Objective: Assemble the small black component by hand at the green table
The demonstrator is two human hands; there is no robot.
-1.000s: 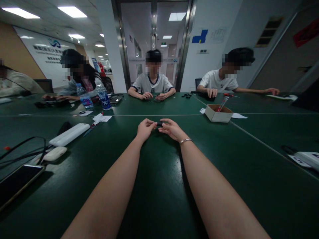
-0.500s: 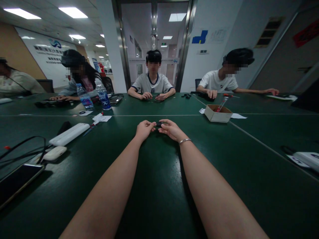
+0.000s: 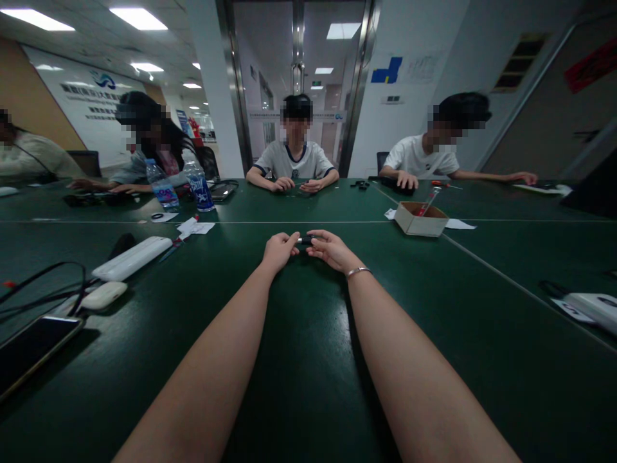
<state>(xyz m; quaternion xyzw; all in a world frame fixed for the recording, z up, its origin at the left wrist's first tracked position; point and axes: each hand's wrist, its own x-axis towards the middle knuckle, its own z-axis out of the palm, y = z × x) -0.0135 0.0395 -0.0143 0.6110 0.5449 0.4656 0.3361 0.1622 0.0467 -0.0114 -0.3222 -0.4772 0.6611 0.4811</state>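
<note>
Between my two hands, above the green table (image 3: 289,334), is a small black stick with a silvery end (image 3: 304,241); its exact kind is too small to tell. My left hand (image 3: 279,252) pinches the silvery end between thumb and fingers. On the other side, my right hand (image 3: 331,249), with a bracelet at its wrist, has its fingers closed round the black end. Fingertips partly cover both ends of the stick.
Left of my arms lie a phone (image 3: 36,354), a white power bank (image 3: 132,258), cables and paper scraps (image 3: 195,226). Two bottles (image 3: 200,188) stand beyond. An open box (image 3: 421,220) holding a red-tipped tool sits ahead right. Several people sit around the table.
A silvery part of the stick now shows beside my left thumb, where only black showed before. My left thumb has shifted slightly left; my right hand is nearly still.
</note>
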